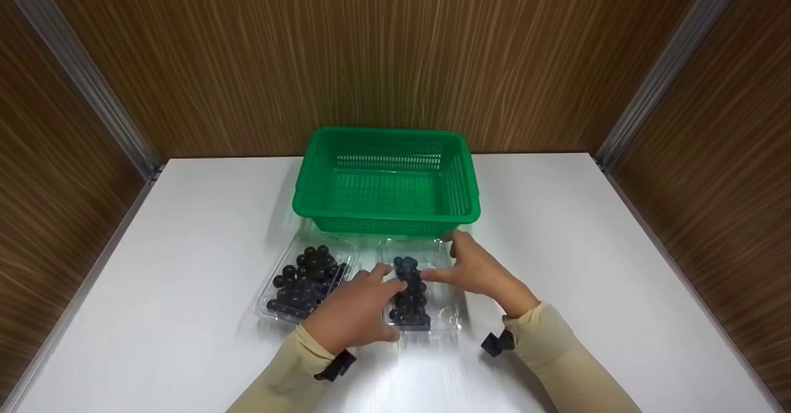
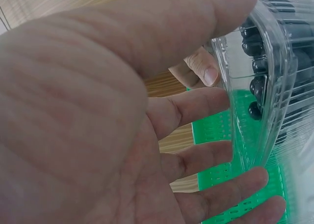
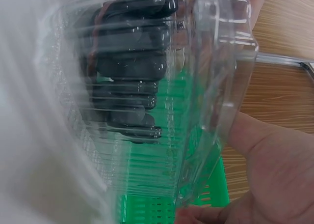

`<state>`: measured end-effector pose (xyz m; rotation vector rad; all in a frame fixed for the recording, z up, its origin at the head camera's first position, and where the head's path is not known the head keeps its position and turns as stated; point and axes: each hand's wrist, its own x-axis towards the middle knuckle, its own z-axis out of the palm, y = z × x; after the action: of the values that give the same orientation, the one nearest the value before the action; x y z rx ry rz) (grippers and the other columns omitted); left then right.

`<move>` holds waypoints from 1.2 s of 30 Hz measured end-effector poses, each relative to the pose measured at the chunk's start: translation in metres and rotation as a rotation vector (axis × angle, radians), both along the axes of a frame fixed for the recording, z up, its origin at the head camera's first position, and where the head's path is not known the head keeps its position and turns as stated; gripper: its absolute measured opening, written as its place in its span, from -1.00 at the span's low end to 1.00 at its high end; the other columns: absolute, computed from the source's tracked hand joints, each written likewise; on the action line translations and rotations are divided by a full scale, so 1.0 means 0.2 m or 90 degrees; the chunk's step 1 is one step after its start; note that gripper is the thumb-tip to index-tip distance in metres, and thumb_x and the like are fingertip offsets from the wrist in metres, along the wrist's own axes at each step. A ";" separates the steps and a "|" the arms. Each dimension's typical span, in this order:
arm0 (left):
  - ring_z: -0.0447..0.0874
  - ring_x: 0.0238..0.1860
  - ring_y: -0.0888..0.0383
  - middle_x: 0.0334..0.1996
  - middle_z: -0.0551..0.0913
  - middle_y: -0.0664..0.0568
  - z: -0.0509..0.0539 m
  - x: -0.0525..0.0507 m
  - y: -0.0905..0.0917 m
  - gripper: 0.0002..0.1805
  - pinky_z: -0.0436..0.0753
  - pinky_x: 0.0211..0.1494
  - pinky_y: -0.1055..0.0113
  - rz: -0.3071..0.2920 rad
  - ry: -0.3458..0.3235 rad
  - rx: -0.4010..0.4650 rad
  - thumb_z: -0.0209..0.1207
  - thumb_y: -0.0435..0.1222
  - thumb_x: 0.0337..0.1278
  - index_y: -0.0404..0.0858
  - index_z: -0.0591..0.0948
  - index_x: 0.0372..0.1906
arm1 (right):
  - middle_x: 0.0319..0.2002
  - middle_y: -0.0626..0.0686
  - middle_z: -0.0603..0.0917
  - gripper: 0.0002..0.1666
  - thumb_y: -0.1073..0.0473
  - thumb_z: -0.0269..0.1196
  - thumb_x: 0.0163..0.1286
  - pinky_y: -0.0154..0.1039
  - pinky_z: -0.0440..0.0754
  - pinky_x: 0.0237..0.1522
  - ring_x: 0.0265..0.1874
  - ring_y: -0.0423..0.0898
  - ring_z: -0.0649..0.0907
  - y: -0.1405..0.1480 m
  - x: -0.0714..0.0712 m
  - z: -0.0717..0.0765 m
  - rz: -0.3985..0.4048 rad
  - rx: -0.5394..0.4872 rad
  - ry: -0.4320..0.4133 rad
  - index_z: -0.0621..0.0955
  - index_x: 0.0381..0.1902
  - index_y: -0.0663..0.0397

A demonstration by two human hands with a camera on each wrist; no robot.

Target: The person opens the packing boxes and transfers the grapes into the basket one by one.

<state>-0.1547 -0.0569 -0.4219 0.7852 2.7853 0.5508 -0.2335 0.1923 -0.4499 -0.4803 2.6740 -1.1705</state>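
Two clear plastic boxes of dark round grapes lie side by side on the white table. My left hand (image 1: 355, 305) is over the left side of the right box (image 1: 444, 308), thumb toward its front edge, fingers extended. In the left wrist view, the fingers (image 2: 201, 106) are straight and spread beside the box's clear rim. My right hand (image 1: 479, 268) is at that box's far right corner, thumb over the top and a finger at the back edge. Thumb and finger stand apart. The grapes (image 1: 408, 298) gather along the box's left side. The left box (image 1: 266, 298) lies slanted beside my left hand.
Behind the boxes stands a green plastic basket (image 1: 386, 218) with slotted walls, close to the back panel. Wood-grain panels (image 1: 395, 48) enclose the table (image 1: 154, 277) at the back and both sides. A black wrist mount (image 1: 499, 343) sits on each sleeve.
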 end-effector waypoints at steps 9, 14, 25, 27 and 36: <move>0.52 0.30 -0.27 0.47 0.36 -0.19 0.01 -0.01 -0.01 -0.12 0.67 0.15 -0.16 -0.003 0.005 0.004 0.58 -0.03 -0.10 -0.14 0.54 0.42 | 0.06 0.12 0.62 0.14 -0.17 0.56 0.19 -0.11 0.54 -0.23 -0.20 0.01 0.56 -0.02 -0.01 0.02 -0.012 0.023 -0.022 0.24 0.54 0.08; 0.56 0.24 -0.27 0.43 0.39 -0.22 0.02 -0.02 -0.03 -0.13 0.68 0.13 -0.16 0.001 0.016 0.005 0.59 -0.03 -0.12 -0.15 0.55 0.39 | -0.04 0.14 0.65 0.12 -0.15 0.53 0.23 -0.07 0.55 -0.17 -0.20 0.02 0.56 -0.04 -0.03 0.01 0.005 0.021 -0.011 0.24 0.60 -0.02; 0.61 0.14 -0.22 0.35 0.43 -0.23 0.02 0.01 -0.04 -0.13 0.74 0.02 -0.06 -0.009 0.024 0.003 0.62 -0.05 -0.17 -0.19 0.57 0.35 | 0.27 0.16 0.55 0.18 -0.17 0.52 0.24 0.02 0.58 -0.02 -0.05 0.09 0.55 -0.05 -0.01 -0.05 0.020 -0.006 -0.017 0.14 0.62 0.02; 0.63 0.08 -0.20 0.32 0.45 -0.23 0.01 0.01 -0.04 -0.13 0.75 -0.04 -0.01 -0.016 0.036 -0.002 0.63 -0.05 -0.18 -0.20 0.57 0.33 | 0.25 0.13 0.54 0.20 -0.16 0.53 0.23 -0.03 0.55 -0.08 -0.09 0.08 0.54 -0.05 0.00 -0.05 0.021 -0.009 -0.015 0.13 0.62 -0.02; 0.66 -0.03 -0.12 0.23 0.49 -0.18 0.03 0.01 -0.05 -0.16 0.76 -0.13 0.10 -0.038 0.048 -0.005 0.63 -0.09 -0.20 -0.19 0.59 0.30 | -0.20 0.09 0.53 0.04 -0.25 0.54 0.17 -0.14 0.50 -0.29 -0.25 0.00 0.51 -0.04 -0.01 -0.03 0.003 0.007 -0.047 0.29 0.40 0.07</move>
<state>-0.1528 -0.0676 -0.4152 0.9031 2.8196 0.5105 -0.2351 0.1845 -0.4557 -0.4329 2.6144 -1.1481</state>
